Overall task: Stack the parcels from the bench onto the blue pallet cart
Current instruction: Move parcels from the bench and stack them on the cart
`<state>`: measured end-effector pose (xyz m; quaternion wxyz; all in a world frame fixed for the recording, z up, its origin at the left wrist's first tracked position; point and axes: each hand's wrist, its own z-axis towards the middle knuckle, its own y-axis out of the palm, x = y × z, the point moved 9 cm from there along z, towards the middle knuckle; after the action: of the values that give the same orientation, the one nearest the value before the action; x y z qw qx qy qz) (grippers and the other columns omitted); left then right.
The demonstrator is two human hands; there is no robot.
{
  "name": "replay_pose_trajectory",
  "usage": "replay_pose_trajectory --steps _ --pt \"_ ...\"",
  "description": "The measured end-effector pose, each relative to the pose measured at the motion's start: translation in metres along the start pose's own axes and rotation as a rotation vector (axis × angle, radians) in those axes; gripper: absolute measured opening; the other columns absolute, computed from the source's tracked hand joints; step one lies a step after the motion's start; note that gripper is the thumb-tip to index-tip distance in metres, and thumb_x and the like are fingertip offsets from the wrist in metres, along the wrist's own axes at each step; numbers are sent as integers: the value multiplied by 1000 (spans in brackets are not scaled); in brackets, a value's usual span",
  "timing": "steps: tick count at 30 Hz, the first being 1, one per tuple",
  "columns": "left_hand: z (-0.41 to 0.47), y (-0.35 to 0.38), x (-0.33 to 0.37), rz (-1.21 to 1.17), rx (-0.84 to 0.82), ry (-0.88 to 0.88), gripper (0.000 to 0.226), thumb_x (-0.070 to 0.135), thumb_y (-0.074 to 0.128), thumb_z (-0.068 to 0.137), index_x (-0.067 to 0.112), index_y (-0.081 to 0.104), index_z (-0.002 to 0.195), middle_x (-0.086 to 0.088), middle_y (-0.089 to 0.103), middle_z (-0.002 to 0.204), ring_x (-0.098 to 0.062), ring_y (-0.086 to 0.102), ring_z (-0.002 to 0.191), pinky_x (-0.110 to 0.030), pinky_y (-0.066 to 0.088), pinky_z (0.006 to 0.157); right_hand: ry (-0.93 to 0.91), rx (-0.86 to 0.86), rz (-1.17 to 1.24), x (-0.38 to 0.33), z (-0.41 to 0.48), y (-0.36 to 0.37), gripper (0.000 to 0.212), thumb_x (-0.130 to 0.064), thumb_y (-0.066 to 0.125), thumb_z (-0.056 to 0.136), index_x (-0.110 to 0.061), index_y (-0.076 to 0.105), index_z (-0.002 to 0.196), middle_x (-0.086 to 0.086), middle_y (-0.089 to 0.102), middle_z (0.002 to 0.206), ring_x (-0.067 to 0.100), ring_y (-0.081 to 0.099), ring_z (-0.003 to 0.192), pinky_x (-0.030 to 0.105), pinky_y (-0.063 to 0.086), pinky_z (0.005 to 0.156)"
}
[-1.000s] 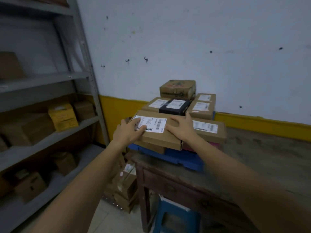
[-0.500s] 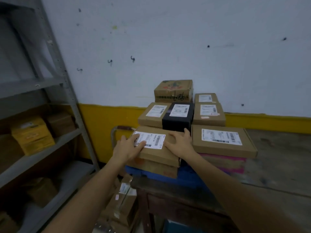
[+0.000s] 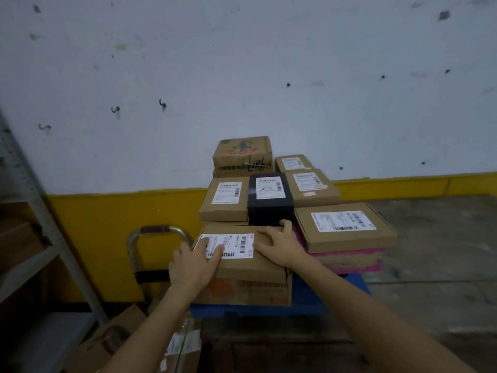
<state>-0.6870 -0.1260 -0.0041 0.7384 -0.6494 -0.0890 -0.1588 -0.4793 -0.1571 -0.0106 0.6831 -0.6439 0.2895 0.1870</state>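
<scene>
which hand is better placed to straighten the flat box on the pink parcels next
Right. The right hand rests on the labelled parcel directly beside that flat box; the left hand sits at the parcel's left corner, so it would likely have to cross over.

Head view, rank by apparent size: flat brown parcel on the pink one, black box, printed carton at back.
1. flat brown parcel, atop the pink parcel.
2-3. black box and printed carton look alike; carton sits farther back, so unranked.
</scene>
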Motion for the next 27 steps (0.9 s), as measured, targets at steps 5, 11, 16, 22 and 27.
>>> replay_pose_trajectory --steps 5,11,16,22,27 --pt "-9 4 -7 -167 -7 45 60 63 36 88 35 32 140 -7 29 141 -27 34 127 -41 38 102 -19 86 48 2 -27 -5 72 -58 58 80 -35 29 142 -2 -5 154 25 7 143 41 28 111" --pt "-13 1 -3 -191 73 120 55 60 43 88 36 41 137 -3 30 143 -22 40 125 -35 42 96 -45 75 -46 2 -46 10 70 -64 53 80 -37 32 141 -6 -5 154 21 11 142 41 32 111" --pt "-9 3 -3 -187 101 110 51 58 44 88 35 45 134 -3 33 141 -22 45 120 -32 46 86 -34 90 -55 6 -38 15 70 -70 49 77 -40 35 138 -9 -2 154 20 12 142 42 32 109" --pt "-10 3 0 -173 164 91 51 57 46 88 34 48 133 -6 38 138 -23 48 115 -30 45 85 -53 132 -55 8 -34 8 72 -73 49 74 -39 39 137 -8 5 155 17 20 140 39 37 106" --pt "-14 2 3 -124 225 91 50 57 47 87 32 52 130 -10 42 138 -26 46 121 -36 41 94 -66 139 -91 8 -37 0 77 -75 49 73 -37 37 139 -10 4 157 13 20 140 37 36 106"
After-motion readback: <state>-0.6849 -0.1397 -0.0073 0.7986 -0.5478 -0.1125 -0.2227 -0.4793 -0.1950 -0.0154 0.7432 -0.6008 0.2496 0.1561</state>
